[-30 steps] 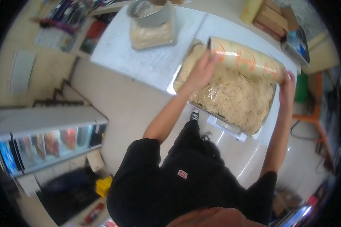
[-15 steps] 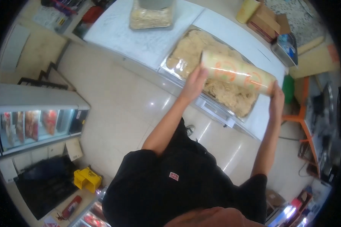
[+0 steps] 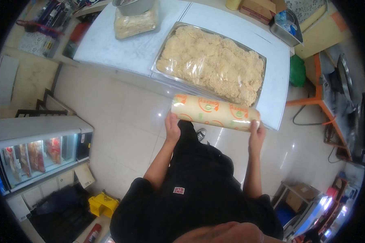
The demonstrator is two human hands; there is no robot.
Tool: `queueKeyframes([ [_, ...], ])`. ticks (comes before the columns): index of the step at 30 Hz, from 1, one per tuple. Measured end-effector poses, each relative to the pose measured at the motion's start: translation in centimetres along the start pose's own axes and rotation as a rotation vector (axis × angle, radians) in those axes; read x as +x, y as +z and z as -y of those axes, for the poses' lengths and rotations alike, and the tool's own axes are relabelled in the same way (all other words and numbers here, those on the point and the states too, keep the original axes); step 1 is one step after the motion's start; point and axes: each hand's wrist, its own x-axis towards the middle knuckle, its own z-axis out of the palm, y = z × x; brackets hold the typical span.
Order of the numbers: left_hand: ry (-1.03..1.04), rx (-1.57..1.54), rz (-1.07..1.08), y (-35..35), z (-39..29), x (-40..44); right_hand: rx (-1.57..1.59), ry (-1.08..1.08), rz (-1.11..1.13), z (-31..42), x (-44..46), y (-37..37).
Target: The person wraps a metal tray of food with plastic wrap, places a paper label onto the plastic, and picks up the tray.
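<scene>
Roll drawn bodyward, left hand and right hand clamped on its ends, bowl cut off

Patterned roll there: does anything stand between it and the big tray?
Nothing visible does. The left hand and right hand hold the patterned roll at its ends, by the near edge of the tray.

Can't see most left hand fingers behind film roll, nor tray near corner past it. Losing part of metal pot to top edge, left beyond roll. Can't read carton print beyond roll's right end.
</scene>
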Motion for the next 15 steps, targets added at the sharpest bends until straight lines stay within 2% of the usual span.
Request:
queueKeyframes([
  [3,-0.118,0.079,0.001,-1.4,4.0,-0.7,-0.102,-0.013,0.003,-3.6,-1.1,1.0],
  [6,-0.209,0.003,0.028,-1.1,9.7,1.3,-0.229,0.002,0.03,-5.2,-0.2,2.7],
  [9,-0.225,-0.19,-0.086,1.0,12.5,4.7,-0.217,-0.027,-0.017,-4.7,-0.5,4.4],
  [12,-0.254,-0.159,-0.035,1.1,13.9,5.7,-0.233,-0.009,0.01,-5.3,-1.8,5.0],
  [15,-0.484,-0.25,0.152,-1.3,17.1,5.2,-0.124,0.182,0.047,-8.8,-2.9,4.8],
])
